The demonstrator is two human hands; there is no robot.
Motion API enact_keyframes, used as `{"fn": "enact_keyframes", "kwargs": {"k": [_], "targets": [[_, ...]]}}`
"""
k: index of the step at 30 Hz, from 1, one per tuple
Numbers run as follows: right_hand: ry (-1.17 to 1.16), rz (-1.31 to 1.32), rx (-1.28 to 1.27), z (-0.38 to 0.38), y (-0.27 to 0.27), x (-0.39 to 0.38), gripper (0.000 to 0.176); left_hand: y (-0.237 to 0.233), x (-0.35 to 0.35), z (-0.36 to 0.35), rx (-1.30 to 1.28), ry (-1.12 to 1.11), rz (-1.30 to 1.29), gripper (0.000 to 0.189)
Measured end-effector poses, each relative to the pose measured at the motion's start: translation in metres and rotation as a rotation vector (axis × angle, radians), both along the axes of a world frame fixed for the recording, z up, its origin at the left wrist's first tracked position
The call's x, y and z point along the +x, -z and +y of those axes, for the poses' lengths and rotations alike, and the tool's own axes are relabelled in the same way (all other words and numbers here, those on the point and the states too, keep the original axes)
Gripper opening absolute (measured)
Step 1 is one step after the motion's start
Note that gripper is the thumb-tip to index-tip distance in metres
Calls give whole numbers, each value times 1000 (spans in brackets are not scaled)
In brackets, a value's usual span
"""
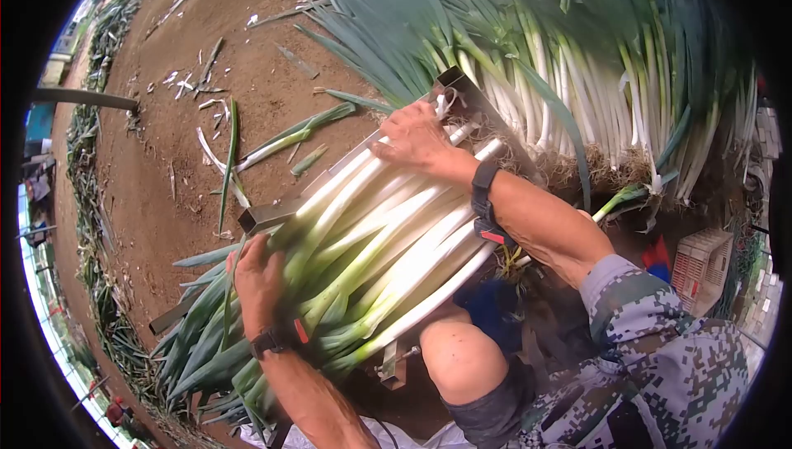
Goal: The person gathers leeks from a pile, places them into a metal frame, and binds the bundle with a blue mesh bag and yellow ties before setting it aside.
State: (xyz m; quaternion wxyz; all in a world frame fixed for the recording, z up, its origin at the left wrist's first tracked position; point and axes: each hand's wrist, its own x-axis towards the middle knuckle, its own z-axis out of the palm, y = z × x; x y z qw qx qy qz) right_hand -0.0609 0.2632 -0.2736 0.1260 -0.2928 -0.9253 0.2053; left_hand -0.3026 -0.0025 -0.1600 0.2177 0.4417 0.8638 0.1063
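A bundle of leeks lies slanted across a metal frame, with white stalks up and right and green leaves down and left. My left hand curls against the bundle's edge where the leaves begin, close to the frame's lower corner. Over the white stalks near the root end rests my right hand, its fingers bent around the far edge beside the rail. Part of its grip is hidden. Both wrists wear dark bands.
A large pile of leeks with roots lies at the upper right. Cut leaves and loose stalks litter the brown soil. My bare knee is under the bundle. A pale crate stands at the right.
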Motion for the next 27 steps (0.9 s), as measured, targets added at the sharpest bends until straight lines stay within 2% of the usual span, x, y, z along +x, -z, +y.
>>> {"fn": "enact_keyframes", "kwargs": {"k": [3, 4, 8, 10, 11, 12, 13, 14, 15, 16, 18, 21, 23, 27], "targets": [[21, -59, -38, 3, -2, 0, 60, 11, -4, -9, 70, 67, 118, 40], [41, 54, -61, 0, -5, 2, 53, 15, -3, -8, 118, 72, 117, 37], [-6, 323, 0, -1, -21, 25, 48, 13, 1, -6, 153, 42, 126, 33], [-78, 438, -59, 3, -62, 53, 46, 14, 1, -5, 155, -1, 68, 31], [-28, 422, -66, 5, -100, 78, 37, 24, -5, -10, 181, 10, 73, 32], [48, 505, -179, 13, -112, 100, 25, 21, -6, -11, 151, 23, 88, 31], [156, 529, -66, 28, -114, 127, 16, 18, -6, -9, 123, 37, 104, 31], [320, 509, -110, 44, -107, 158, 12, 16, -7, -7, 111, 40, 93, 31], [488, 373, -117, 59, -103, 188, 16, 14, -7, -6, 100, 45, 83, 31], [555, 238, 7, 80, -67, 225, 23, 14, -6, -5, 89, 50, 71, 31], [786, -216, -195, 91, -44, 276, 47, 16, -7, -5, 113, 55, 72, 32], [887, -193, -146, 86, 19, 318, 61, 16, -9, -8, 123, 53, 66, 31], [873, -320, -131, 79, 46, 335, 60, 18, -6, -9, 145, 57, 74, 27], [825, -539, -274, 82, 53, 358, 58, 7, 6, -2, 79, 28, 59, 27]]}}
